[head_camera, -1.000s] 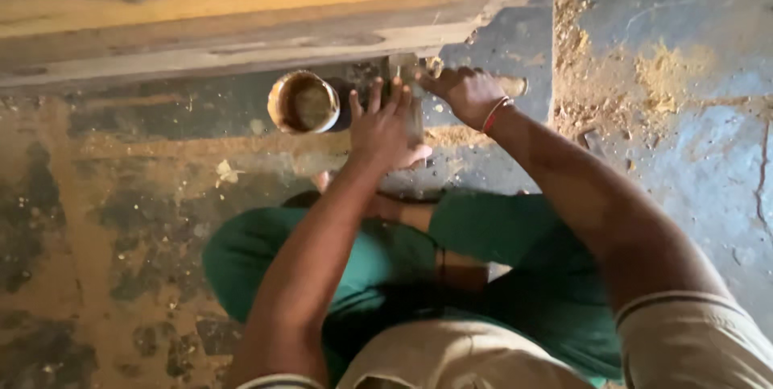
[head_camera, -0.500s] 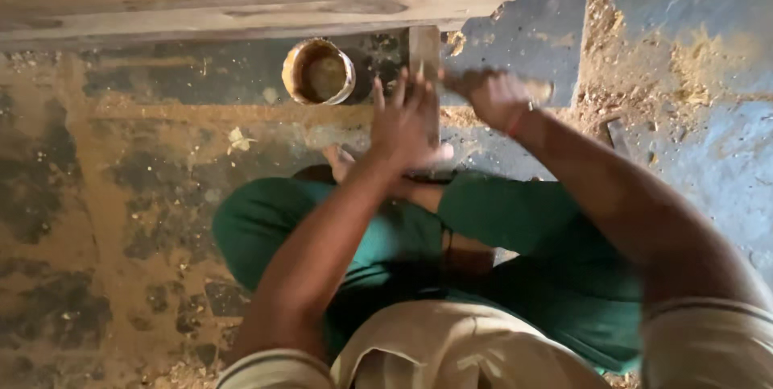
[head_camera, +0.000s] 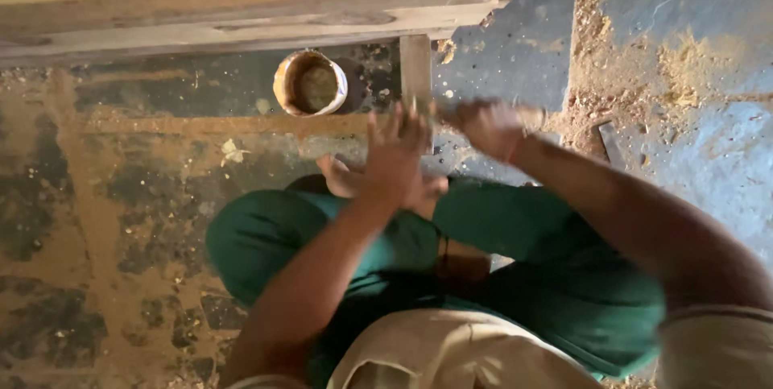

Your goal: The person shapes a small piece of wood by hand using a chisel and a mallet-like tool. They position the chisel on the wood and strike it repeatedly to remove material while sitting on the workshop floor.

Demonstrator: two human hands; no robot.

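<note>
Wooden strip (head_camera: 415,75), pale and narrow, lies on the floor (head_camera: 145,196) running away from the person, far end butting the long planks (head_camera: 241,10) at top of the head view. Left hand (head_camera: 396,155) sits over the near end of the strip, fingers spread and pointing up-frame, palm down; blurred, so cannot tell if it presses the strip or just covers it. Right hand (head_camera: 487,127) just right of the strip's near end, beside the left hand, heavily motion-blurred; looks curled, grip cannot be told, nor whether anything is in it. Red band at its wrist. Round tin (head_camera: 310,83) with brownish contents stands left of the strip, near but apart from it, up-left of the left hand. Person sits on the floor, green trousers (head_camera: 515,276), bare foot (head_camera: 342,178) tucked just under the left hand. Floor is dark, patchy, coated in sawdust; a thicker sawdust pile (head_camera: 684,75) lies to the right, well apart from both hands
</note>
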